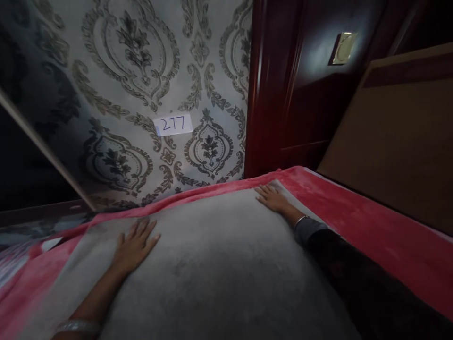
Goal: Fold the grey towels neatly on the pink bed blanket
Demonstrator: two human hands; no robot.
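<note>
A large grey cloth (219, 241) lies spread over a pink-red plush blanket (332, 203). My left hand (133, 246) rests flat on the cloth's left part, fingers spread and pointing away from me. Near the far right corner of the cloth, my right hand (272, 198) also lies flat with its fingers stretched out. Neither hand grips anything. The near edge of the cloth runs out of view at the bottom.
Behind the blanket rises a wall with patterned wallpaper (138, 94), bearing a paper label (173, 124) marked 277. A dark red wooden panel (283, 104) and a large brown cardboard piece (399, 132) stand at the right. At the left is a dark panel with a pale edge (42, 146).
</note>
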